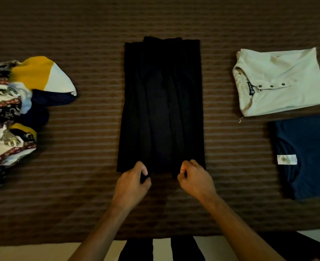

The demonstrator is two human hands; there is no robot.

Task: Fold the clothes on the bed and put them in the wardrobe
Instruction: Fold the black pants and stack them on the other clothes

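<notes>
Bed: a wide bed covered in a brown ribbed bedspread (61, 194) with pale horizontal stripes fills nearly the whole view, seen from above; its near edge runs along the bottom.
Black garment: a long black garment of dark, softly creased fabric (162, 102) lies flat in the middle of the bed, folded into a tall narrow rectangle that runs away from the person. Its near end is at the hands.
Unfolded pile: a loose heap of clothes (10, 113) sits at the left edge of the bed, well apart from the black garment. It mixes white cloth with a dark red floral print and a piece in yellow, white and navy blocks.
Cream shirt: a folded cream shirt with a buttoned placket and a small dark neck label (279, 81) lies on the right side, collar towards the centre.
Navy shirt: a folded navy blue T-shirt with a white neck label (306, 155) lies just beside the cream shirt, nearer the person.
Left hand: the left hand (134, 181) pinches the near left edge of the black garment, fingers curled around the fabric.
Right hand: the right hand (195, 178) pinches the near right edge the same way.
</notes>
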